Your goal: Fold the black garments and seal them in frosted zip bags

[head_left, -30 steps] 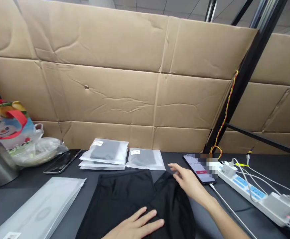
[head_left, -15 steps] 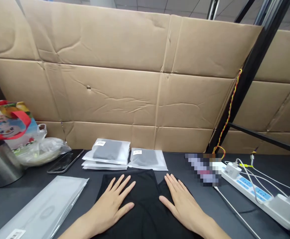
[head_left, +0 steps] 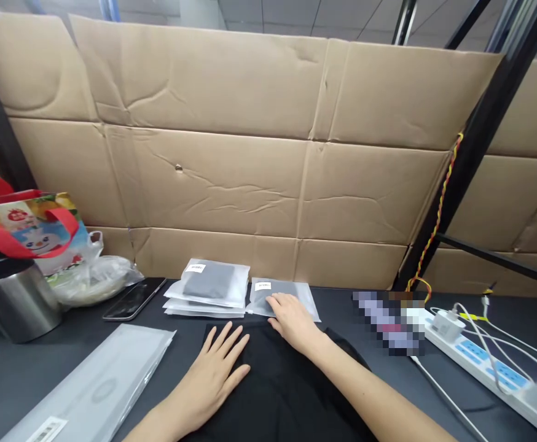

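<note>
The left hand [head_left: 206, 380] lies open with fingers spread on the black garment [head_left: 273, 374], which rests on the bench [head_left: 84, 341], seemingly to keep the fabric flat. The right hand [head_left: 292, 319], loosely curled, grips nothing that shows and reaches over the garment's far edge, fingertips at the single packet [head_left: 309, 299] beside the stacked packets [head_left: 208, 283], perhaps to clear that edge.

Evenly bright and soft-shadowed; the far left seems slightly soft.

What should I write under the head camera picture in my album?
Left hand spread on black cloth, right hand over one pale packet, with a packet stack beside it.
</note>
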`<act>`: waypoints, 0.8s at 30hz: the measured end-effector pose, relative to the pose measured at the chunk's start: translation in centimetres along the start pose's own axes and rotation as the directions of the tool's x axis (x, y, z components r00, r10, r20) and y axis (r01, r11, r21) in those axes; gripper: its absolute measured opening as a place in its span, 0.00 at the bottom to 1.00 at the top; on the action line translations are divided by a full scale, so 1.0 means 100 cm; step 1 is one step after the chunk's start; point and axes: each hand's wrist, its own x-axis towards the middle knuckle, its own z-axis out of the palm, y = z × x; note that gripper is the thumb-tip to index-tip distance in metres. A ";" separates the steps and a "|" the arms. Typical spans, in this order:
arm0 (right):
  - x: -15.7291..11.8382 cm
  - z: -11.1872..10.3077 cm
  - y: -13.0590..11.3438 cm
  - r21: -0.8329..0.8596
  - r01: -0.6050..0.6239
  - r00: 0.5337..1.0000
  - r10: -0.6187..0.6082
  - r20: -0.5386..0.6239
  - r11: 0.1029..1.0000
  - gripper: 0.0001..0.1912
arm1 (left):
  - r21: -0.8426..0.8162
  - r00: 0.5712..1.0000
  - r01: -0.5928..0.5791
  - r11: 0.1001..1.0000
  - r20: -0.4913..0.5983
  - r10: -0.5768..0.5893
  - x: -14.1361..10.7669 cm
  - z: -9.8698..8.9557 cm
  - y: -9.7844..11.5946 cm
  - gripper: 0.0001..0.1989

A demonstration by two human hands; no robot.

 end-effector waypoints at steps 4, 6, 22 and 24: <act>0.000 0.013 0.006 -0.078 -0.029 0.999 0.028 -0.021 0.997 0.18 | -0.003 1.000 0.026 1.000 0.014 -0.026 -0.003 0.005 -0.008 0.26; -0.002 0.014 0.014 -0.102 -0.053 0.998 0.049 -0.046 0.993 0.20 | -0.007 1.000 0.026 1.000 0.007 -0.026 -0.004 0.007 -0.009 0.26; -0.032 -0.075 -0.020 0.141 0.054 0.933 0.000 -0.361 0.988 0.17 | -0.624 0.810 0.128 0.771 -0.382 -0.444 0.010 -0.046 0.007 0.15; -0.036 -0.067 -0.025 0.226 0.053 0.949 0.021 -0.314 0.973 0.15 | -0.706 0.796 0.101 0.701 -0.366 -0.483 0.009 -0.047 0.007 0.08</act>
